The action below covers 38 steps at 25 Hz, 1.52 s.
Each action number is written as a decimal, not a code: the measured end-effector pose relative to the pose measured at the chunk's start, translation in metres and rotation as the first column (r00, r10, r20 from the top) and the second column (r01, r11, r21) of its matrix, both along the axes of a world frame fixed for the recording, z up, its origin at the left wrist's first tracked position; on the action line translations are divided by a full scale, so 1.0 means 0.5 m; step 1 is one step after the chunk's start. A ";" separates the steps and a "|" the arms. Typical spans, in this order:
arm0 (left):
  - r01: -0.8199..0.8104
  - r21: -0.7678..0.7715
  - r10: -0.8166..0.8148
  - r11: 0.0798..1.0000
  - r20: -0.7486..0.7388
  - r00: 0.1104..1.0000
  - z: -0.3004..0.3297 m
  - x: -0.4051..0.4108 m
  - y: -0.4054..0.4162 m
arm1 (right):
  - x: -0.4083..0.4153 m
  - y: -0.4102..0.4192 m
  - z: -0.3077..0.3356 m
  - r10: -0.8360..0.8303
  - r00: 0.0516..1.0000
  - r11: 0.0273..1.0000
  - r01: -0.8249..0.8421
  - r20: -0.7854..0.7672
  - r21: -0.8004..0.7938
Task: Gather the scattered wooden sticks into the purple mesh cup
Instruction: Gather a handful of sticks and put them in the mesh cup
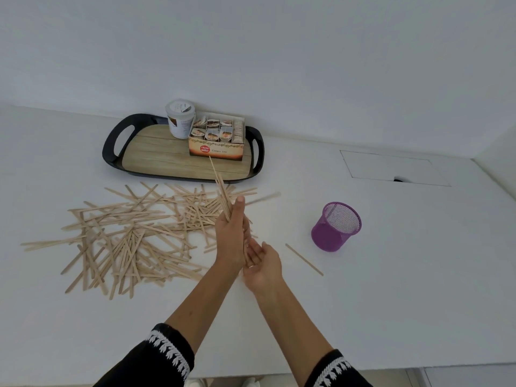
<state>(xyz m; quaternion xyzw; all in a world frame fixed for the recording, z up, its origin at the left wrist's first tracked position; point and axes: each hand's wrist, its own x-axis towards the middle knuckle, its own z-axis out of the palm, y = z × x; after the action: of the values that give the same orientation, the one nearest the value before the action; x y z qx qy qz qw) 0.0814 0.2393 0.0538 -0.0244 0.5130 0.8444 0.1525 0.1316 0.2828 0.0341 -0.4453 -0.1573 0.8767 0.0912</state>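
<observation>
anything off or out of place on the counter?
Yes. Sticks lie scattered in a criss-cross heap left of centre, and one stray stick lies apart near the cup. The cup looks empty. The left hand holds a small bundle; the tray items look tidy.

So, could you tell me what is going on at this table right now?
A person is collecting wooden sticks. The left hand holds a small bundle of sticks upright above the table, and the right hand is open beside it, palm up. Most sticks still lie in a big scattered pile to the left, with one stray stick near the purple mesh cup, which stands tilted and looks empty.
</observation>
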 end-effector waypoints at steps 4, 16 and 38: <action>-0.005 -0.029 0.000 1.000 -0.155 0.988 0.030 0.007 0.002 | 0.001 -0.005 -0.008 -0.035 0.999 0.999 0.035 0.016 0.001; 0.116 0.086 -0.109 0.990 -0.079 0.991 0.057 -0.022 -0.010 | -0.007 -0.016 0.014 0.033 0.995 0.995 -0.041 -0.095 -0.086; -0.089 0.340 -0.075 0.936 0.441 0.895 -0.016 -0.063 -0.018 | 0.029 -0.004 0.036 0.183 0.969 -0.009 -0.167 0.166 0.986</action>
<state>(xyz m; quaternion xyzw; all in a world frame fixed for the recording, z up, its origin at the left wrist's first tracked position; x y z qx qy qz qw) 0.0499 0.2305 0.0459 -0.1918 0.3048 0.8945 0.2648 0.1462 0.2806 0.0520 -0.2250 -0.7788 0.5208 0.2676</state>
